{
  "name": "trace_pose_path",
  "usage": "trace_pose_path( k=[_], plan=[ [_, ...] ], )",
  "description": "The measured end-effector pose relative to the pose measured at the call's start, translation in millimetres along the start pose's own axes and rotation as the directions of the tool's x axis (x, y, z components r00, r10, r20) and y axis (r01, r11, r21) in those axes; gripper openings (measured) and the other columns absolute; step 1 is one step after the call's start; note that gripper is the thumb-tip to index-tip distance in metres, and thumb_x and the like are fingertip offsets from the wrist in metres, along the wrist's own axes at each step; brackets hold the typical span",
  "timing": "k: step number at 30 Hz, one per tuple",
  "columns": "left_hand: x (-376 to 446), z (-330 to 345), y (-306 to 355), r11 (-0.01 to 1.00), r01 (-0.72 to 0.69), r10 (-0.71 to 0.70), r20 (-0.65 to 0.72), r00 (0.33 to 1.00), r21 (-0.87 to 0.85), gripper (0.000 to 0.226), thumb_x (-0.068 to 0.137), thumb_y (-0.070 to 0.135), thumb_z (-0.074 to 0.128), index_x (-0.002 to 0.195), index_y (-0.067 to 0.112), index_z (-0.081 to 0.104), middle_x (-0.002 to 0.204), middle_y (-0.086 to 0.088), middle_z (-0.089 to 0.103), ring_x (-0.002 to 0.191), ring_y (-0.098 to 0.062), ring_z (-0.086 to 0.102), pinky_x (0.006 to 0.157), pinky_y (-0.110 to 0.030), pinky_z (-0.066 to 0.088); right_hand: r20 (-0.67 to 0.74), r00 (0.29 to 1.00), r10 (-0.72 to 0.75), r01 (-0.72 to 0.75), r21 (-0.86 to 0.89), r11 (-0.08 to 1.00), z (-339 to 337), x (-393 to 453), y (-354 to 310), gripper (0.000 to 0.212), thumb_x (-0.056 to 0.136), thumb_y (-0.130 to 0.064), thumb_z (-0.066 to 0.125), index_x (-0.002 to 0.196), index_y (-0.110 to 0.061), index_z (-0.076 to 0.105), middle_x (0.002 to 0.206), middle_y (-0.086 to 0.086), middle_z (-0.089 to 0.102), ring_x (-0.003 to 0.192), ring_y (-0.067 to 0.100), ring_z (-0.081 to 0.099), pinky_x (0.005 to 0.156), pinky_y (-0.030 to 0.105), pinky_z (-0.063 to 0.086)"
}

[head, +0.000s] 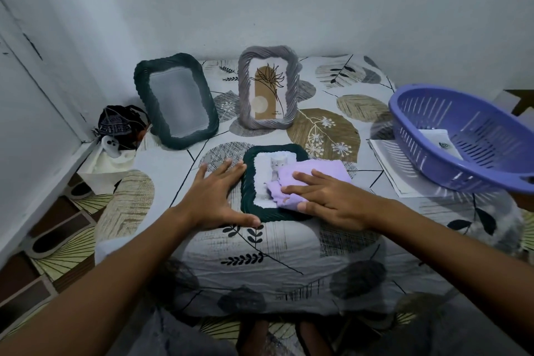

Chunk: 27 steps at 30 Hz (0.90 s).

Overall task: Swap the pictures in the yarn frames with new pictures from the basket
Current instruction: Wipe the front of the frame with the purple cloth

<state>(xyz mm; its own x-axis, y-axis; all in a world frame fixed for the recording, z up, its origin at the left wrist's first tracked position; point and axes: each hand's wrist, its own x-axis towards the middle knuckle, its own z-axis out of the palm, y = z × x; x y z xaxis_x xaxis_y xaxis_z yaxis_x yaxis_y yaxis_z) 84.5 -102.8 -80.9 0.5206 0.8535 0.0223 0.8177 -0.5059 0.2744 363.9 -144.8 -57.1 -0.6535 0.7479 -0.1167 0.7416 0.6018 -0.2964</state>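
- Bedsheet [289,254] with a leaf print covers the bed I work on; pale walls meet at the far left corner, and patterned floor shows along the left edge.
- Frames, counted: three. Two dark green, one grey.
- Near frame [274,185], dark green, lies flat in the middle of the bed towards the near edge. Its long axis runs from me towards the far wall, and the cat picture [276,166] in it stands upright as I see it.
- Grey frame [267,87] stands upright near the far edge, long axis vertical, face turned to me, with a plant drawing in it.
- Second green frame [176,101] leans back at the far left corner, tilted, showing only a blank grey pane.
- Cloths: one, purple [312,179], lying over the right side of the near frame and part of the cat picture.
- Baskets: one, purple [462,139], tipped up at the right edge, with a white picture inside; loose papers [387,165] lie under it.
- My left hand [219,196] lies flat, fingers straight and spread, touching the near frame's left edge.
- My right hand [323,199] presses the cloth, fingers straight and slightly apart, gripping nothing.
- Dark bag [121,124] sits off the bed's far left corner.
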Motion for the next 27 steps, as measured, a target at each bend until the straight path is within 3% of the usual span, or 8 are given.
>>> trace_pose_path(
  k=[5, 9, 14, 17, 20, 24, 27],
  plan=[
    [0, 1, -1, 1.000, -0.010, 0.009, 0.017, 1.000, 0.011, 0.126, 0.046, 0.101, 0.033, 0.151, 0.036, 0.005, 0.157, 0.014, 0.003, 0.141, 0.001, -0.010, 0.118, -0.045, -0.013, -0.038, 0.999, 0.003, -0.006, -0.087, 0.996, -6, -12, 8, 0.079, 0.089, -0.065, -0.005, 0.144, -0.032, 0.041, 0.154, -0.013, 0.029, 0.147, 0.011, 0.009, 0.120, 0.033, 0.012],
    [0, 1, -1, 1.000, -0.002, 0.002, 0.025, 1.000, -0.027, 0.125, 0.047, 0.099, 0.037, 0.151, 0.038, 0.007, 0.157, 0.015, 0.003, 0.140, 0.002, -0.013, 0.117, -0.045, -0.014, -0.056, 0.998, 0.043, -0.054, -0.213, 0.976, -15, -4, 7, 0.088, 0.085, -0.065, -0.012, 0.140, -0.029, 0.047, 0.152, -0.009, 0.035, 0.145, 0.020, 0.020, 0.115, 0.035, 0.023],
    [0, 0, -1, 0.999, -0.009, 0.010, 0.031, 0.999, -0.051, 0.123, 0.050, 0.097, 0.041, 0.151, 0.036, 0.008, 0.158, 0.012, 0.004, 0.144, -0.003, -0.012, 0.116, -0.046, -0.016, -0.098, 0.986, 0.138, -0.163, -0.334, 0.928, -18, 26, 14, 0.061, 0.100, -0.049, 0.011, 0.139, -0.021, 0.049, 0.147, -0.006, 0.044, 0.140, 0.025, 0.026, 0.110, 0.041, 0.029],
    [0, -1, 0, 0.998, -0.007, 0.009, 0.035, 0.999, -0.060, 0.123, 0.049, 0.097, 0.040, 0.152, 0.036, 0.009, 0.159, 0.011, 0.005, 0.144, -0.002, -0.011, 0.117, -0.047, -0.015, -0.140, 0.970, 0.200, -0.231, -0.269, 0.935, -18, 45, 22, 0.065, 0.099, -0.051, 0.010, 0.142, -0.016, 0.044, 0.151, -0.002, 0.039, 0.145, 0.030, 0.019, 0.114, 0.043, 0.025],
    [0, -2, 1, 0.998, 0.003, -0.001, 0.033, 0.999, -0.057, 0.125, 0.048, 0.099, 0.040, 0.152, 0.036, 0.009, 0.159, 0.012, 0.007, 0.143, -0.001, -0.010, 0.117, -0.046, -0.014, -0.131, 0.965, 0.229, -0.250, -0.172, 0.953, -15, 50, 25, 0.056, 0.102, -0.045, 0.017, 0.146, -0.017, 0.039, 0.155, -0.001, 0.032, 0.147, 0.028, 0.013, 0.116, 0.041, 0.022],
    [1, 0, 1, 0.999, 0.015, -0.014, 0.023, 1.000, -0.045, 0.126, 0.047, 0.098, 0.041, 0.152, 0.035, 0.010, 0.159, 0.012, 0.009, 0.142, 0.001, -0.010, 0.117, -0.045, -0.014, -0.130, 0.972, 0.193, -0.207, -0.105, 0.973, -8, 31, 10, 0.050, 0.103, -0.041, 0.023, 0.145, -0.021, 0.041, 0.155, -0.001, 0.030, 0.147, 0.024, 0.010, 0.117, 0.034, 0.016],
    [0, 0, 2, 0.999, 0.014, -0.013, 0.012, 1.000, -0.040, 0.126, 0.048, 0.098, 0.041, 0.152, 0.034, 0.011, 0.159, 0.011, 0.009, 0.140, 0.003, -0.010, 0.117, -0.045, -0.014, -0.123, 0.981, 0.147, -0.157, -0.073, 0.985, -1, 7, -6, 0.062, 0.097, -0.051, 0.015, 0.142, -0.021, 0.046, 0.153, -0.003, 0.035, 0.147, 0.020, 0.012, 0.116, 0.030, 0.016]
  ],
)
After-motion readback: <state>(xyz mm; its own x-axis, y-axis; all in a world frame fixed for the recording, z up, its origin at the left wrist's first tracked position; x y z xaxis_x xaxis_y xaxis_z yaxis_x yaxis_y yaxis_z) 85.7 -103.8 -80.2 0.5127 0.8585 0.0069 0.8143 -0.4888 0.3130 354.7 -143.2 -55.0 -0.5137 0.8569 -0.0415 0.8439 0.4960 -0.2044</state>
